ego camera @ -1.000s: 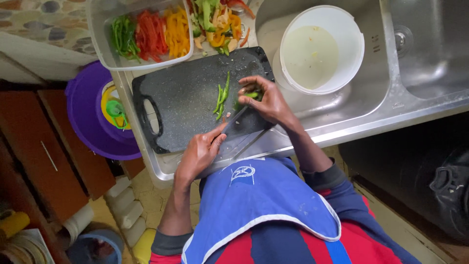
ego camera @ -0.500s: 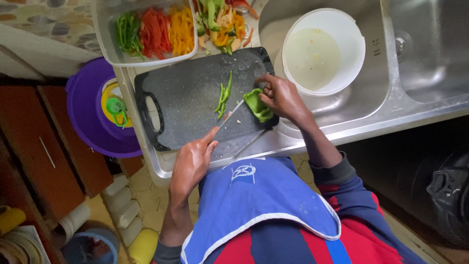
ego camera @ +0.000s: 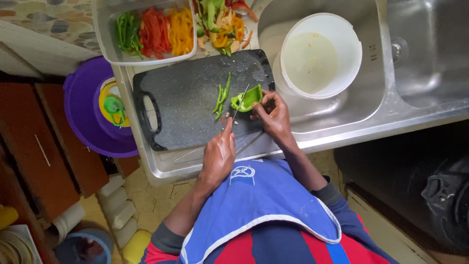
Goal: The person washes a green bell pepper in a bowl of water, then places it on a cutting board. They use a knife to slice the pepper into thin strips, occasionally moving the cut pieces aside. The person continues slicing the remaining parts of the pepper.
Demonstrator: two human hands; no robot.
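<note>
**At the sink-side bench: green pepper being sliced**

Nearest the body, the left hand (ego camera: 218, 157) is gripping a knife (ego camera: 239, 105), fingers closed round the handle, blade angled up across the dark cutting board (ego camera: 185, 112). The right hand (ego camera: 273, 115) is pinning a green pepper piece (ego camera: 246, 99) at the board's right edge, fingers curled on it, probably steadying it against the blade. Cut green strips (ego camera: 222, 98) are lying just beside, left of the blade. Farther off, a clear container (ego camera: 110, 46) is holding sorted green, red and yellow strips; a white bowl (ego camera: 320, 54) is sitting in the sink (ego camera: 415, 58).
</note>
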